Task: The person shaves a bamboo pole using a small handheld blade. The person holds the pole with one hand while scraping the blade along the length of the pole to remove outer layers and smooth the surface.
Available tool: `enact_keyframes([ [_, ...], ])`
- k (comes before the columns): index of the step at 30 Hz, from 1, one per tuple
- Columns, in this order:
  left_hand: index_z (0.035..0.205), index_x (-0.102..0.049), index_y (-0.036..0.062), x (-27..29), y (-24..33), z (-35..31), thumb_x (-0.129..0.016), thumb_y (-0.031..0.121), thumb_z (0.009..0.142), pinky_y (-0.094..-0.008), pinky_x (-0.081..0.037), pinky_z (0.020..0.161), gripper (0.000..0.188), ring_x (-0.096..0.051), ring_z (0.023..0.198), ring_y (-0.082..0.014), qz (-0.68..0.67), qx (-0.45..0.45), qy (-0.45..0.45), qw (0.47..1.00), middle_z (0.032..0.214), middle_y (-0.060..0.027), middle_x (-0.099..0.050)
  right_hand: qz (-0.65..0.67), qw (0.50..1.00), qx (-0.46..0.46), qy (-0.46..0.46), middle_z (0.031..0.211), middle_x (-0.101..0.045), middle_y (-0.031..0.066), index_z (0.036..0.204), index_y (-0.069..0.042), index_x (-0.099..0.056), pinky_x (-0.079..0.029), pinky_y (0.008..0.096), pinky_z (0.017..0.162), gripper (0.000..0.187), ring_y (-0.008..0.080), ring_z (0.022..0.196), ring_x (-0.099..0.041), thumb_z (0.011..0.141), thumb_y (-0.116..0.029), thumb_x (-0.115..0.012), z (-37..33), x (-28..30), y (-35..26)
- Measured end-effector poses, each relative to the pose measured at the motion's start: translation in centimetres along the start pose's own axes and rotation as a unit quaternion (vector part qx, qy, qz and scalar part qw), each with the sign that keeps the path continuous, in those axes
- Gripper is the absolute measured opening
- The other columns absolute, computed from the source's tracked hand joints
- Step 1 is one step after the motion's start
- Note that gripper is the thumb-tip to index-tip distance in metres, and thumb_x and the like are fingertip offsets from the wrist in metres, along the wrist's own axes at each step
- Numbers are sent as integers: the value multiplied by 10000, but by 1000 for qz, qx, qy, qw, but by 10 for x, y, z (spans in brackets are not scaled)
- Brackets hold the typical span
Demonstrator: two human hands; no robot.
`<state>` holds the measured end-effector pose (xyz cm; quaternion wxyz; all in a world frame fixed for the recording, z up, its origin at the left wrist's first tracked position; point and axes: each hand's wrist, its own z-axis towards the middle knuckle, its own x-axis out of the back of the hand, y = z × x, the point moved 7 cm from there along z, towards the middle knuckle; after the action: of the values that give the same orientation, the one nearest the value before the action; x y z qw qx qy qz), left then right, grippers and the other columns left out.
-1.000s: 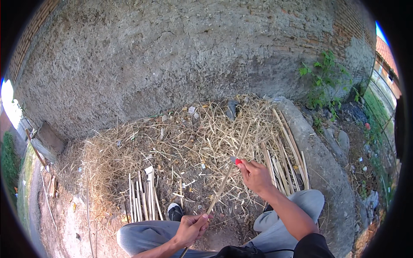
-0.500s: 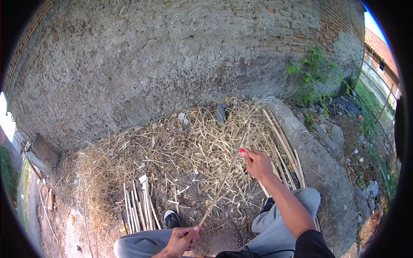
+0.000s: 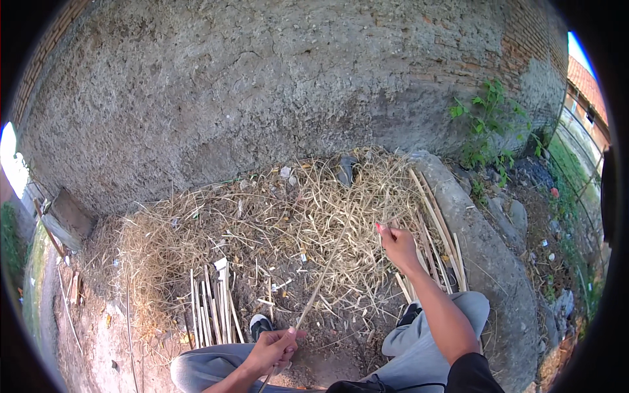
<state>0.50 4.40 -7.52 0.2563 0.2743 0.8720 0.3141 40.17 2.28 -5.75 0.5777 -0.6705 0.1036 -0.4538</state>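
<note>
My left hand [image 3: 276, 348], low in the view above my left leg, is closed round a long thin bamboo strip [image 3: 312, 299]. The strip slants up and away over the ground, its far end hard to make out against the shavings. Farther off to the right, my right hand [image 3: 400, 250] is closed on a small red-handled knife [image 3: 379, 227]. Only a bit of red shows past the fingers; the blade cannot be made out. A gap separates this hand from the strip.
Pale shavings [image 3: 341, 216] cover the ground ahead. Cut strips [image 3: 208, 311] lie by my left shoe [image 3: 261, 325]; longer ones [image 3: 432, 213] lie along a stone ledge [image 3: 488, 262] on the right. A rough wall [image 3: 262, 98] rises behind, with a leafy plant [image 3: 488, 124].
My right hand with the knife has shifted slightly right, away from the strip. The left hand has moved a little left and up with the strip, whose lower end now shows below it.
</note>
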Motion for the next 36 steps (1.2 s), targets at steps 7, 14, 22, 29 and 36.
enact_keyframes([
  [7,1294,-550,-18,-9,9,6,-444,300,1076,-207,-392,459,399,-406,529,-44,100,-57,-23,993,731,-1,-547,-6,983,110,-147,587,-559,52,1032,7,-728,-327,298,475,393,102,494,-430,1006,-356,-579,-74,-43,-64],
  [14,1190,-503,39,-21,10,12,-394,238,1082,-227,-345,436,252,-369,483,-75,-55,8,-41,998,784,-67,-594,-34,928,351,-125,772,-709,105,1075,-25,-728,-530,333,532,283,236,582,-661,936,-267,-682,-123,-56,-87],
  [22,1112,-554,-6,-25,13,12,-397,222,1076,-236,-209,404,280,-292,474,-57,-91,9,-32,995,667,16,-401,-37,913,392,-109,781,-704,104,1064,-14,-726,-527,319,496,285,232,562,-652,928,-262,-690,-134,-66,-89],
  [29,1116,-545,-36,-31,18,7,-397,232,1082,-242,-178,406,308,-273,475,-51,-89,-20,-64,994,654,26,-359,-127,909,380,-117,708,-662,102,1058,-1,-728,-483,327,441,297,228,520,-617,928,-265,-689,-133,-55,-103],
  [36,1116,-568,-51,-30,11,-7,-411,200,1079,-247,-205,403,298,-294,467,-62,-101,-11,-78,992,637,7,-358,-144,908,393,-32,690,-662,95,1104,-3,-706,-496,314,414,334,212,494,-620,979,-298,-611,-104,-29,-100],
])
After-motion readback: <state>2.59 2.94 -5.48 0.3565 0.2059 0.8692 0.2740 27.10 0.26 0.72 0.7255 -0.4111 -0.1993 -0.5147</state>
